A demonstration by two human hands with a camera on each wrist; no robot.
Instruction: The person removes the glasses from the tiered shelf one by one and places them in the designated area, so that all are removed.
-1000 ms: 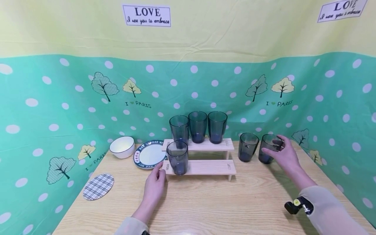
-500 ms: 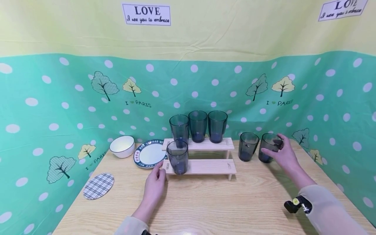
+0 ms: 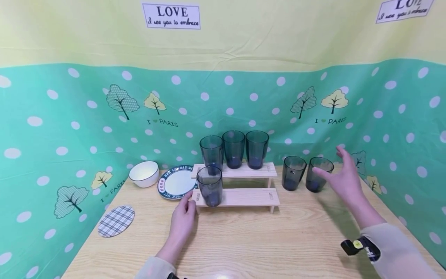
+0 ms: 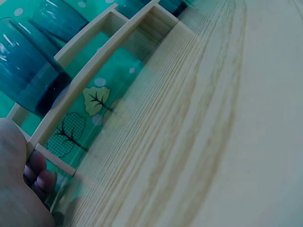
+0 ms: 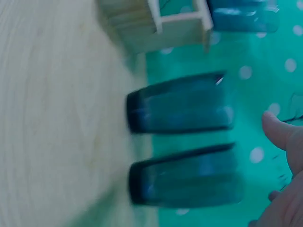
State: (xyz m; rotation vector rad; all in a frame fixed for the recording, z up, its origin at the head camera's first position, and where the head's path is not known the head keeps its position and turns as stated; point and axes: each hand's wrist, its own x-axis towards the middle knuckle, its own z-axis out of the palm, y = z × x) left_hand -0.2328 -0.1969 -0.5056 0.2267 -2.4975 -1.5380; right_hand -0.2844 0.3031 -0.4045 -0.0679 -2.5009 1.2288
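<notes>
My left hand (image 3: 183, 217) holds the left end of the lower tier of a two-tier wooden rack (image 3: 249, 197); in the left wrist view its fingers (image 4: 40, 176) curl by the rack's end leg. One dark tinted glass (image 3: 210, 186) stands upright on that tier, near this hand. Three similar glasses (image 3: 257, 150) stand side by side on the upper tier. To the right, my right hand (image 3: 345, 181) is spread, thumb and fingers wide apart, close to the outer of two glasses (image 3: 318, 174) on the table. The inner glass (image 3: 293, 173) stands just left of it.
Left of the rack, a white bowl (image 3: 144, 174) and a blue-rimmed plate (image 3: 177, 182) sit at the back of the wooden table (image 3: 244, 244). A checked oval mat (image 3: 116, 221) lies at the left edge. Behind hangs a green dotted cloth (image 3: 230, 100).
My right hand has let go of the outer glass, its fingers spreading as it moved slightly up and to the right. The left hand and the glasses have stayed in place.
</notes>
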